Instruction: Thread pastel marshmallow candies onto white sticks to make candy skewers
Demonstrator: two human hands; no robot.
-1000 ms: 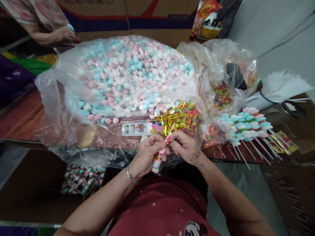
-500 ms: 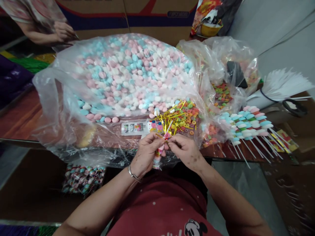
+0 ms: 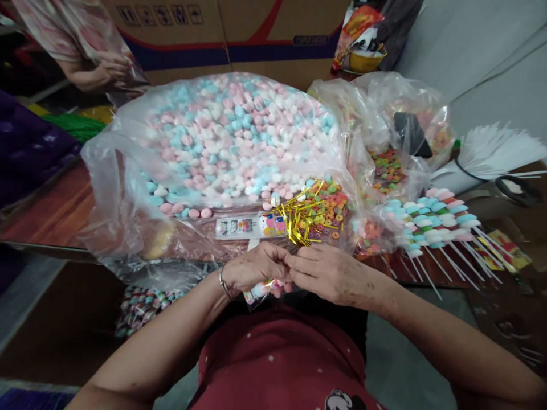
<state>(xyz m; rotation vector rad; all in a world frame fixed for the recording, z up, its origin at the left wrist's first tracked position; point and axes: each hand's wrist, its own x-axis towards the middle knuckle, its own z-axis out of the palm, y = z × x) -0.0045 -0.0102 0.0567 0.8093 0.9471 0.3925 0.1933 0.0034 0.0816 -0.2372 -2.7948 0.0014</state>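
My left hand [image 3: 256, 269] is closed around a candy pack in a printed clear wrapper [image 3: 256, 292], whose lower end pokes out below the fingers. Pink and white shows through it. Against the left fingertips, my right hand [image 3: 329, 274] is closed in a pinch at the pack's upper end; what it grips is hidden. Just beyond the hands lies a loose bunch of gold twist ties [image 3: 297, 219] on ring-shaped gummies [image 3: 329, 208]. Flat printed wrappers [image 3: 237, 225] lie to the left of the ties.
A large clear bag of pastel candies [image 3: 239, 131] covers the table's middle. Candy skewers [image 3: 440, 219] are stacked at right, near white sticks [image 3: 499, 145]. A carton [image 3: 55, 319] with packed candies stands below left. Across the table is another person's hand [image 3: 113, 68].
Both hands have turned, and the pack now tilts to the lower left. The right hand has closed over its upper end, hiding the white stick and gold tie seen before. The view has shifted slightly.
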